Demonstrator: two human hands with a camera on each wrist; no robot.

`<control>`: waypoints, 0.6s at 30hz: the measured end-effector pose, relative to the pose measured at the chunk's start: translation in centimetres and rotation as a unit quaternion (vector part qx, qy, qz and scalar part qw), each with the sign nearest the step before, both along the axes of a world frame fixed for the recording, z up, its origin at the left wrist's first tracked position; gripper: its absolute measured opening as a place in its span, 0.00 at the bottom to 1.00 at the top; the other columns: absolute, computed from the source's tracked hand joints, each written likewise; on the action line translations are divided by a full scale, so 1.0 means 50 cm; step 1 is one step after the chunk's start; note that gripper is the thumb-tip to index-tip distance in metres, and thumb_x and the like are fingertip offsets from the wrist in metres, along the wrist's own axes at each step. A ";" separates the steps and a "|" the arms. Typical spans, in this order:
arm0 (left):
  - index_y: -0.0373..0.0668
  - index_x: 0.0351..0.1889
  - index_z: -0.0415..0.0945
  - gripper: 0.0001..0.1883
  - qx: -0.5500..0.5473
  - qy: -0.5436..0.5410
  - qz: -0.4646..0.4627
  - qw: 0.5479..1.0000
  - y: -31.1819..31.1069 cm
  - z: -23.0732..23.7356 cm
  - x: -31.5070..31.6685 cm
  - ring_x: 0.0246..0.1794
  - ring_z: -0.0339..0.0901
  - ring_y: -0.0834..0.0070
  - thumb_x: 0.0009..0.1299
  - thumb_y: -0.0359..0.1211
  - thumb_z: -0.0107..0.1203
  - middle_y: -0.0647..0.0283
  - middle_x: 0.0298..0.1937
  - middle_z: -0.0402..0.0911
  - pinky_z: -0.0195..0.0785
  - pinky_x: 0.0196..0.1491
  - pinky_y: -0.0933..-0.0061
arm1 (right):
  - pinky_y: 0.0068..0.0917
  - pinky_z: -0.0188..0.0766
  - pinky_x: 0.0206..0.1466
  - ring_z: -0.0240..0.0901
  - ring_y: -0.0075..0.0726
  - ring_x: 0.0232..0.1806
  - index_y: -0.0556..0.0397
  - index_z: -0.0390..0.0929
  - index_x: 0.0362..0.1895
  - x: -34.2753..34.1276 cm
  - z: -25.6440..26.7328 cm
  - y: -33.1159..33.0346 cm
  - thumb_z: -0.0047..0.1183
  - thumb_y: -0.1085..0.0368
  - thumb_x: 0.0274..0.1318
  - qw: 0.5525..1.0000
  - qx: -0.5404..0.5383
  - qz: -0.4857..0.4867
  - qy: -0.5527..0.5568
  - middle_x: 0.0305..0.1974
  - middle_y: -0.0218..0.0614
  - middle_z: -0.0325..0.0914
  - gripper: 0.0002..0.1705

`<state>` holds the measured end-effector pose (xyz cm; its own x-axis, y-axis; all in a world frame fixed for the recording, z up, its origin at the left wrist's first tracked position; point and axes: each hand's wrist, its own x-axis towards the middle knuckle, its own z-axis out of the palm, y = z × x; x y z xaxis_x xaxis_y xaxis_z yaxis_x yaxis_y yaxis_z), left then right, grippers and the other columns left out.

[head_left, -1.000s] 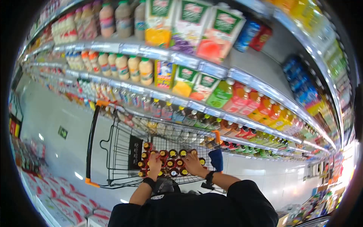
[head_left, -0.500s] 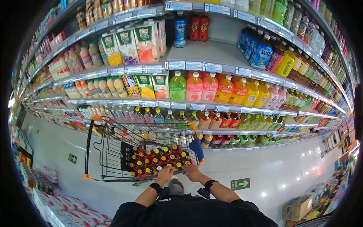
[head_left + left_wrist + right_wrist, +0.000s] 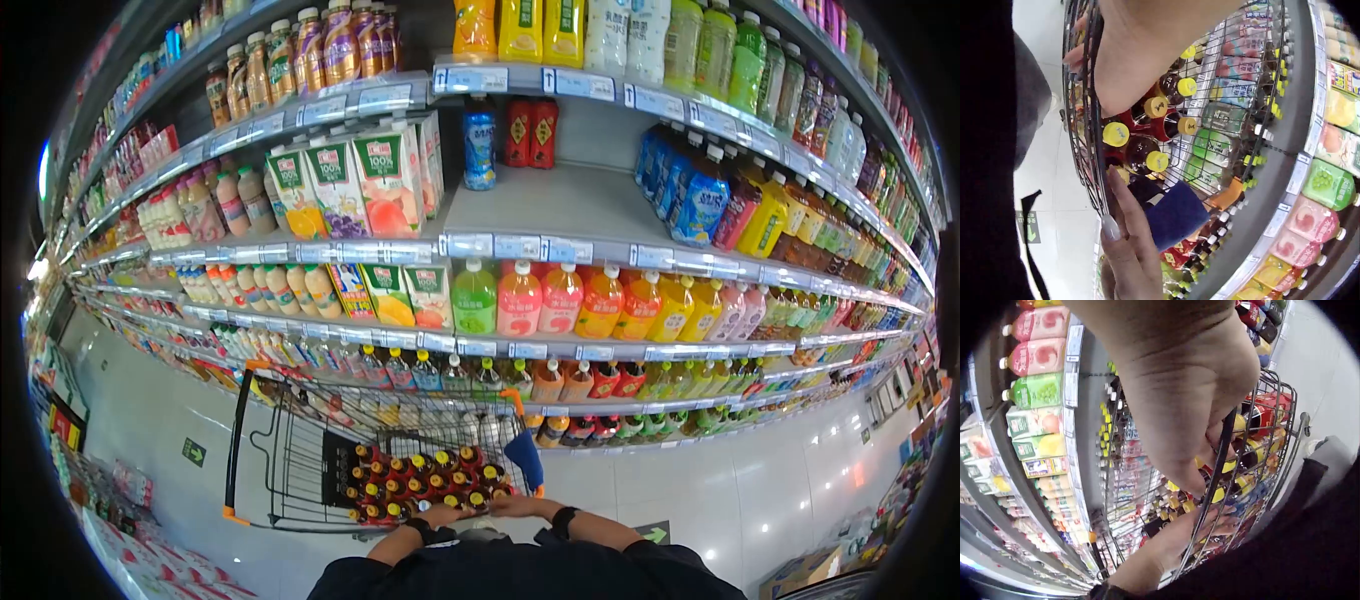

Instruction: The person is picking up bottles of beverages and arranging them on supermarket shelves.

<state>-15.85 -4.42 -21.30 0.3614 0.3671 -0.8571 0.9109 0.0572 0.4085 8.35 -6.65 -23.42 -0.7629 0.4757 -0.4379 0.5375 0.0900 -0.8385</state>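
A wire shopping cart [image 3: 337,468] with orange corners stands in front of me, and dark bottles [image 3: 415,478] with yellow and brown caps fill its lower part. My left hand [image 3: 442,514] hooks over the cart's near rim. Through the wires in the right wrist view, the left fingers [image 3: 1216,526] show inside the basket beside the bottles. Close to it, my right hand [image 3: 522,507] grips the same rim, thumb on one side and fingers on the other in the right wrist view. A blue cloth-like piece [image 3: 1175,215] hangs at the cart's end near my right hand.
Drink shelves [image 3: 600,245] run along the far side, close behind the cart. Stacked cartons [image 3: 150,560] lie at the lower left, and a cardboard box [image 3: 805,572] sits at the lower right. Tiled floor [image 3: 700,480] stretches right of the cart.
Both hands have drawn back from the bottle tops, first to the nearest bottles, now to the near rim. The head view has straightened and shifted up toward the shelves.
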 end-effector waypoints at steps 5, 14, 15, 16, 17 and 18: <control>0.35 0.42 0.76 0.39 -0.017 -0.035 -0.145 0.989 0.054 -0.145 -0.016 0.42 0.71 0.57 0.67 0.64 0.31 0.48 0.45 0.75 0.61 0.44 0.55 | 0.38 0.47 0.68 0.47 0.43 0.68 0.51 0.57 0.65 -0.008 0.023 0.020 0.41 0.42 0.60 0.981 -0.179 -0.075 -0.026 0.67 0.42 0.51 0.36; 0.37 0.42 0.74 0.27 -0.111 -0.181 -0.086 0.973 0.179 0.024 0.081 0.32 0.75 0.71 0.69 0.54 0.41 0.58 0.30 0.78 0.66 0.33 0.66 | 0.40 0.69 0.46 0.73 0.50 0.45 0.49 0.66 0.56 0.040 0.202 0.140 0.44 0.44 0.56 0.975 0.113 -0.080 -0.174 0.40 0.48 0.76 0.29; 0.38 0.43 0.74 0.26 -0.075 -0.217 -0.130 0.964 0.211 0.069 0.101 0.33 0.76 0.72 0.70 0.53 0.40 0.59 0.32 0.79 0.67 0.35 0.68 | 0.41 0.70 0.44 0.73 0.52 0.44 0.50 0.65 0.56 0.053 0.252 0.167 0.45 0.47 0.55 0.971 0.161 -0.092 -0.152 0.39 0.48 0.76 0.28; 0.39 0.43 0.74 0.25 -0.062 -0.262 -0.094 0.959 0.236 0.112 0.111 0.32 0.76 0.72 0.70 0.52 0.41 0.61 0.32 0.80 0.68 0.34 0.69 | 0.42 0.70 0.43 0.73 0.53 0.43 0.51 0.64 0.56 0.064 0.304 0.190 0.45 0.50 0.55 0.965 0.204 -0.103 -0.131 0.38 0.48 0.76 0.28; 0.39 0.43 0.74 0.23 -0.048 -0.307 -0.061 0.949 0.260 0.156 0.121 0.32 0.77 0.72 0.69 0.51 0.42 0.62 0.31 0.80 0.68 0.33 0.69 | 0.44 0.70 0.42 0.74 0.55 0.41 0.52 0.64 0.55 0.071 0.340 0.215 0.46 0.53 0.53 0.947 0.262 -0.145 -0.119 0.37 0.48 0.76 0.27; 0.40 0.43 0.73 0.21 -0.050 -0.355 0.051 0.932 0.285 0.207 0.131 0.28 0.77 0.72 0.69 0.49 0.45 0.63 0.28 0.80 0.67 0.30 0.69 | 0.46 0.70 0.40 0.74 0.56 0.39 0.53 0.65 0.54 0.079 0.375 0.241 0.47 0.56 0.52 0.923 0.319 -0.185 -0.107 0.36 0.48 0.76 0.26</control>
<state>-9.31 9.84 -10.94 0.8175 0.3622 -0.4477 0.4015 0.1989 0.8940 12.29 5.39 -4.67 -0.4255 0.8994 -0.0999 0.7771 0.3066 -0.5496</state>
